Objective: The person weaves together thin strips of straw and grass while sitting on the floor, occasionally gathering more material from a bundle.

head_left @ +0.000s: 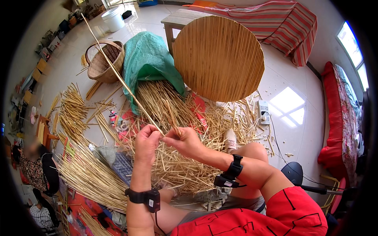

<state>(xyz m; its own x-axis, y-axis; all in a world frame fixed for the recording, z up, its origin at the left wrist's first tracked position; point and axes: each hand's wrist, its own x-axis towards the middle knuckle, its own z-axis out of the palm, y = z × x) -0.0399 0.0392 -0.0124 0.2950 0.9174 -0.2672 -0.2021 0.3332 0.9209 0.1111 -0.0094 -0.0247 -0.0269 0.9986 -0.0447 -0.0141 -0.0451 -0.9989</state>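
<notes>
A person's left hand [145, 142] and right hand [186, 141] meet at the lower end of a long pale stalk [125, 84], pinched between the fingertips, its length slanting up and away to the left past a wicker basket [103, 70]. Shorter stalks [171, 114] rise from the right hand's curled grip, above cut stalk pieces [189, 169] strewn beneath both wrists.

Bright light comes in the window [353, 49] and shines white on the floor [292, 135]; edges look bent and dark.
</notes>
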